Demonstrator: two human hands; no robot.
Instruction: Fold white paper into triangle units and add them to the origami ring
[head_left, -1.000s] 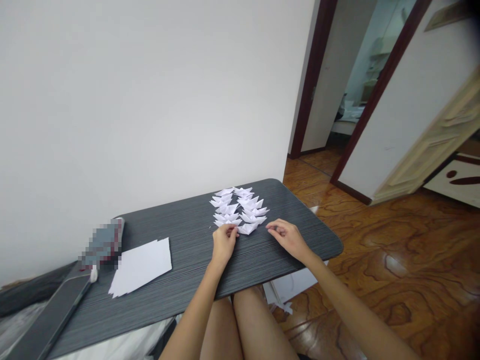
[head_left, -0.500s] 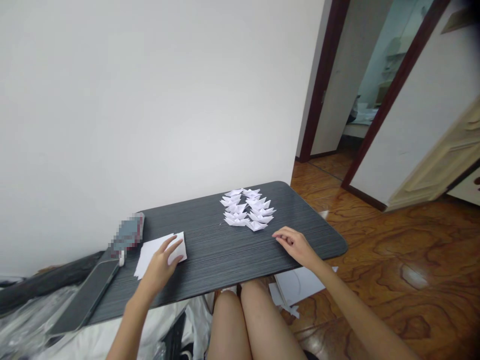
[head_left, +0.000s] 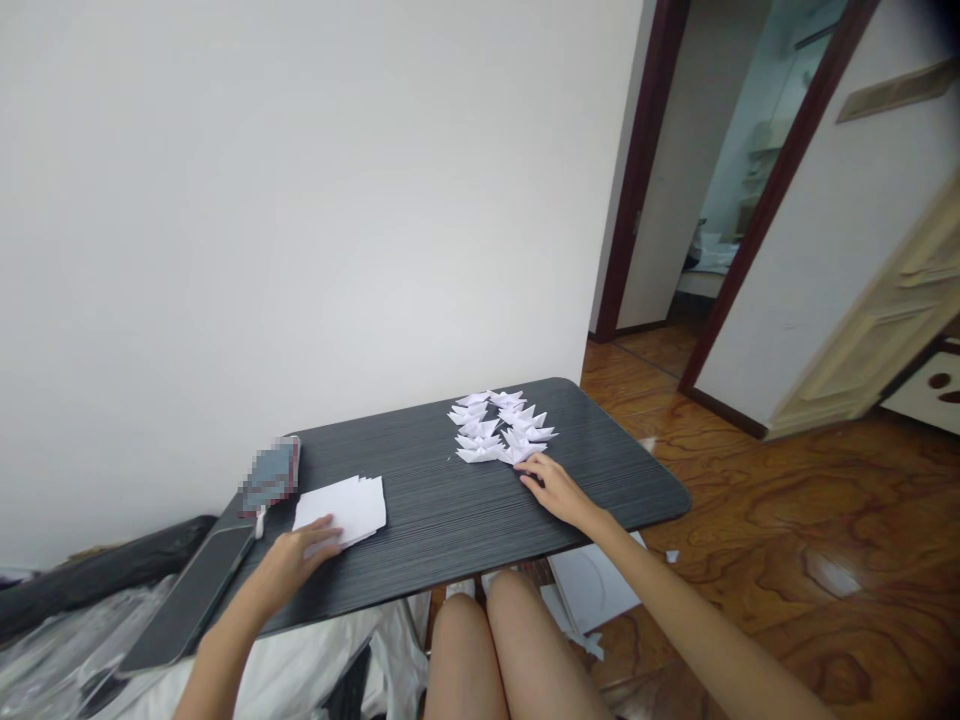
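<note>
White folded paper boats (head_left: 480, 428) stand in two rows on the dark table, toward its right half. My right hand (head_left: 553, 486) is at the near end of the right row. Its fingertips touch or almost touch the nearest paper boat (head_left: 523, 452), with the thumb apart from the index finger. On the left, my left hand (head_left: 304, 555) rests on the near edge of a stack of white paper sheets (head_left: 349, 505). Its fingers lie stretched over the top sheet, and its thumb is not clearly visible.
A dark grey table (head_left: 427, 500) stands against a white wall. Left of the paper lie a pixelated object (head_left: 270, 475) and a dark flat device (head_left: 191, 600) with a white cable. White paper pieces (head_left: 596, 590) lie on the wooden floor below. A doorway opens at the right.
My right hand has moved left to the nearest boat, which sits closer to its row. My left hand has slid down toward the near edge of the paper stack. The view has shifted slightly.
</note>
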